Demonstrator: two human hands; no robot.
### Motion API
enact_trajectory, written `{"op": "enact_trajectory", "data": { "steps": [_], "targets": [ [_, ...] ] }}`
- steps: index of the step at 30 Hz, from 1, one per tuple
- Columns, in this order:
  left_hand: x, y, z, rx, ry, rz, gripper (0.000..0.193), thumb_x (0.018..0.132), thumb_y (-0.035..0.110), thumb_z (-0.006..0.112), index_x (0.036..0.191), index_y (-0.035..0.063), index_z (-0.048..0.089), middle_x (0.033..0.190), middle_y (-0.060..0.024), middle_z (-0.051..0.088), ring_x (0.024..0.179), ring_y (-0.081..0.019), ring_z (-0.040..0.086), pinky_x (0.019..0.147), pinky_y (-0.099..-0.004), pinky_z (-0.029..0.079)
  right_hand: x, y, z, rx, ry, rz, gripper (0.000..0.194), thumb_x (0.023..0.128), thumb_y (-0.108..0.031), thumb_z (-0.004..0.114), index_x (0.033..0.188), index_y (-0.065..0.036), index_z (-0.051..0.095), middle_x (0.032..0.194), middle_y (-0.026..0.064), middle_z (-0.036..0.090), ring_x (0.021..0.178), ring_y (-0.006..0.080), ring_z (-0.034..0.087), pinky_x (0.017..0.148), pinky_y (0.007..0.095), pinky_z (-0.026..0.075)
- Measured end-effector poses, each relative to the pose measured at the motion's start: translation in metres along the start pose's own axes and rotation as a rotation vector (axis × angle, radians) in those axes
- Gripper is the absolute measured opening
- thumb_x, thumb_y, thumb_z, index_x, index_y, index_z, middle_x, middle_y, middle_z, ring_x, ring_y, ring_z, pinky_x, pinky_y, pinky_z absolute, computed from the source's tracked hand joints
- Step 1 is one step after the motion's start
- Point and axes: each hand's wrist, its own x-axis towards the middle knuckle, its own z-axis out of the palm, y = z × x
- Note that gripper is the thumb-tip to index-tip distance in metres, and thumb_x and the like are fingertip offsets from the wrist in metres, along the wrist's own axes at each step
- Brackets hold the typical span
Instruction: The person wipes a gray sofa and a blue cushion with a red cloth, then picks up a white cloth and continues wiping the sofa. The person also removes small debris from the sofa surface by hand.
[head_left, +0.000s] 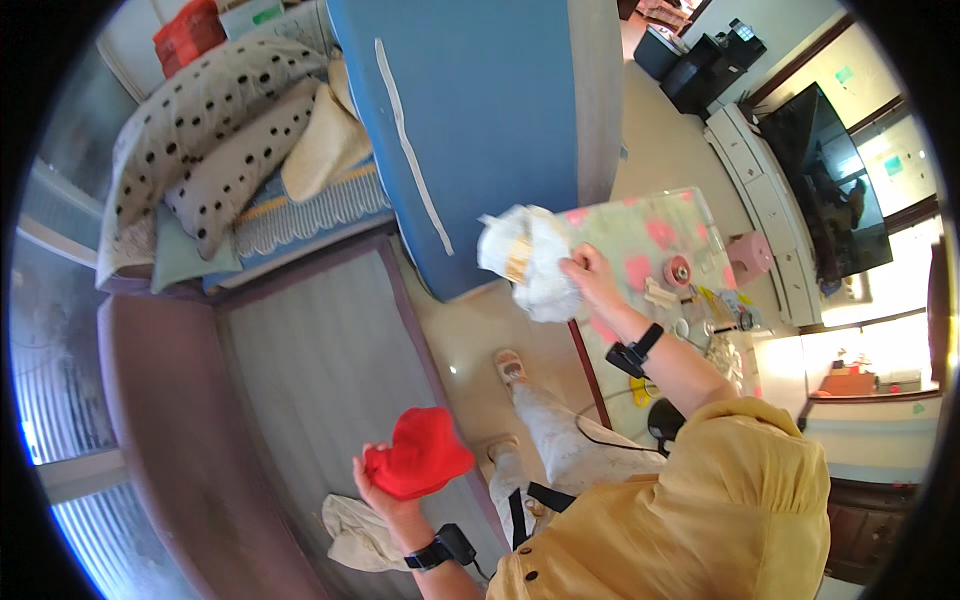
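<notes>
My left hand (381, 486) grips a red cloth item (421, 454), apparently a soft cap, over the grey sofa seat (322, 360). Close beneath that hand, a crumpled beige cloth (361, 534) lies on the seat, partly covered by my forearm. Off to the right, my right hand (592, 276) pinches the edge of a crumpled white item (532, 262) with an orange-yellow patch. It hangs at the near corner of a low table (622, 225) with a floral cover; whether it is cloth or thin plastic I cannot tell.
A blue mattress-like panel (480, 112) stands ahead, beside a bed with polka-dot bedding (202, 112). Several small things, including a pink round container (676, 271), crowd the table. A pink stool (750, 255) and white cabinet (761, 202) stand beyond. A cable (600, 442) crosses my leg.
</notes>
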Motion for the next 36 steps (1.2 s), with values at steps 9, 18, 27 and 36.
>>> {"op": "enact_trajectory", "data": {
  "steps": [9, 18, 27, 36],
  "targets": [
    [0.062, -0.07, 0.142, 0.199, -0.093, -0.031, 0.032, 0.1, 0.037, 0.055, 0.108, 0.0071, 0.064, 0.101, -0.0124, 0.067, 0.097, -0.0266, 0.064, 0.09, -0.0425, 0.052, 0.102, 0.086, -0.099, -0.039, 0.159, 0.13, 0.018, 0.086, -0.016, 0.071, 0.085, -0.009, 0.056, 0.078, -0.002, 0.051, 0.074, 0.0091, 0.048, 0.065, 0.0274, 0.042],
    [0.08, -0.094, 0.208, 0.254, -0.123, -0.059, 0.033, 0.101, 0.038, 0.053, 0.111, 0.0083, 0.064, 0.106, -0.0112, 0.069, 0.1, -0.0273, 0.065, 0.092, -0.0468, 0.053, 0.156, 0.066, -0.167, 0.205, 0.28, 0.209, 0.021, 0.082, -0.019, 0.075, 0.085, -0.008, 0.057, 0.074, -0.0003, 0.055, 0.067, 0.0102, 0.052, 0.059, 0.0303, 0.044],
    [0.114, -0.104, 0.252, 0.342, -0.121, -0.064, 0.034, 0.1, 0.038, 0.056, 0.113, 0.0072, 0.062, 0.107, -0.0115, 0.067, 0.105, -0.0272, 0.062, 0.094, -0.0457, 0.052, 0.164, 0.082, -0.179, -0.546, 0.288, 0.115, 0.047, 0.083, -0.031, 0.078, 0.113, 0.0, 0.058, 0.105, 0.0166, 0.065, 0.097, 0.0267, 0.067, 0.08, 0.0402, 0.055],
    [0.132, -0.071, 0.316, 0.418, -0.311, 0.036, 0.044, 0.099, 0.025, 0.049, 0.139, 0.0051, 0.052, 0.13, -0.0157, 0.061, 0.122, -0.0316, 0.057, 0.109, -0.0513, 0.043, 0.103, -0.142, 0.017, 0.092, -0.974, -0.117, 0.093, 0.085, -0.046, 0.075, 0.158, -0.014, 0.027, 0.159, 0.0175, 0.031, 0.14, 0.0339, 0.041, 0.114, 0.0441, 0.036]
  ]
}}
